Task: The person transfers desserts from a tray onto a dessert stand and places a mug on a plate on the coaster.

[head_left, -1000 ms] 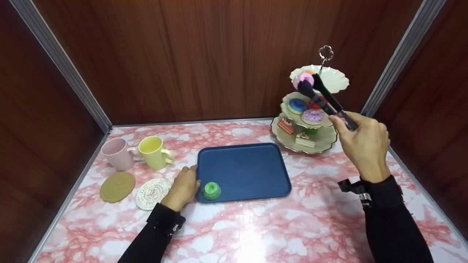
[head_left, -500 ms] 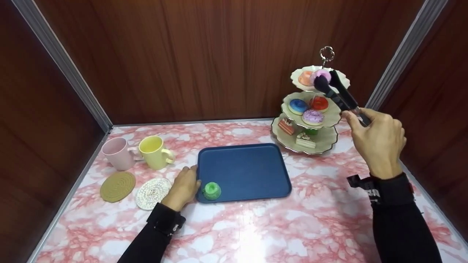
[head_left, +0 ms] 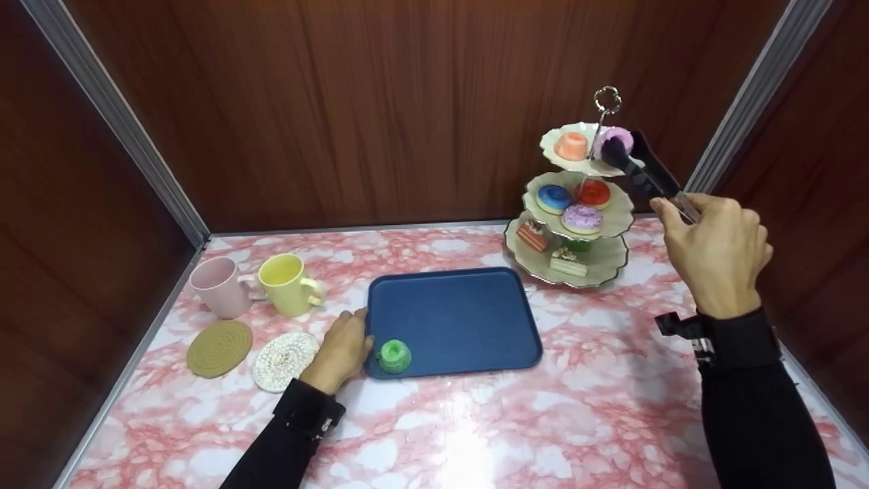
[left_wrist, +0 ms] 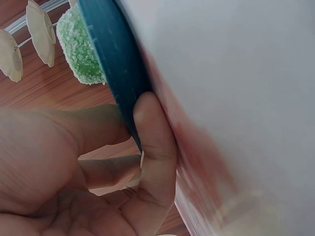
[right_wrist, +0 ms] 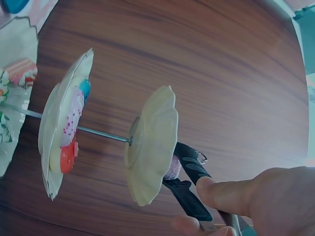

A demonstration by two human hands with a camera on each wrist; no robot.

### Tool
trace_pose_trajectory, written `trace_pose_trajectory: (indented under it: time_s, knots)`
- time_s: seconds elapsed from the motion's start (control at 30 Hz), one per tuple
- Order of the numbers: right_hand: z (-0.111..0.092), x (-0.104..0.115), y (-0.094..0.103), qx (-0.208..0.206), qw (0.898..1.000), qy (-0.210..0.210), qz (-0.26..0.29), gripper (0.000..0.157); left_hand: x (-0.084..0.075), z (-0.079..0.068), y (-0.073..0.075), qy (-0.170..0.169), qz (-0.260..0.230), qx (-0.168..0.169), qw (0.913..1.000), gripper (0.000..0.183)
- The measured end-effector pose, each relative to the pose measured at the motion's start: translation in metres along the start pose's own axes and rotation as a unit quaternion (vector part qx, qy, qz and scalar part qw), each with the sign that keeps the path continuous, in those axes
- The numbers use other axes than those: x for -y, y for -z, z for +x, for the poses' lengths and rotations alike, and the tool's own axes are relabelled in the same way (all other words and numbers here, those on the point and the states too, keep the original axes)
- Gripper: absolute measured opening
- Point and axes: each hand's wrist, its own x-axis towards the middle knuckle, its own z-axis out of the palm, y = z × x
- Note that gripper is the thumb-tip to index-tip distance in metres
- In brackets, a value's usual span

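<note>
In the head view my left hand [head_left: 343,346] is at the left side of the blue tray [head_left: 455,319]. Thumb and fingers pinch its rim in the left wrist view. A green sugared cake [head_left: 394,356] sits in the tray's near left corner. My right hand [head_left: 719,251] grips black-tipped tongs [head_left: 655,183]. Between their tips is a pink-lilac toy cake [head_left: 620,138], at the right part of the stand's top plate [head_left: 577,166]. An orange cake [head_left: 571,147] stands on that plate, left of the metal post. From the right wrist view, the plate partly hides the lilac cake [right_wrist: 173,168].
Blue, red and lilac donuts [head_left: 582,219] lie on the middle plate; cake slices [head_left: 567,263] are on the bottom one. A pink mug [head_left: 220,288], a yellow mug [head_left: 283,285] and two round coasters [head_left: 219,348] stand at left. Wooden walls [head_left: 407,115] enclose the table.
My right hand and the tongs have moved right, carrying the lilac cake from in front of the orange cake to the right side of the top plate. My left hand stays at the tray.
</note>
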Motion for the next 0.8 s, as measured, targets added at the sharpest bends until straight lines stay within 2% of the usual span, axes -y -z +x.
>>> trace_pose_trajectory:
  time_s: [0.23, 0.43, 0.8]
  knots:
    - [0.011, 0.002, 0.002, 0.008, 1.000, -0.007, -0.004, 0.057, -0.001, 0.001, 0.000, 0.006, -0.004, 0.005, 1.0000, 0.053]
    - [0.024, 0.007, 0.001, 0.029, 0.999, -0.013, -0.016, 0.066, 0.000, 0.002, 0.000, 0.008, -0.007, 0.005, 0.9999, 0.053]
    - [0.039, 0.015, -0.008, 0.053, 0.998, -0.014, -0.031, 0.073, 0.000, 0.002, 0.000, 0.002, 0.023, 0.006, 0.9997, 0.053]
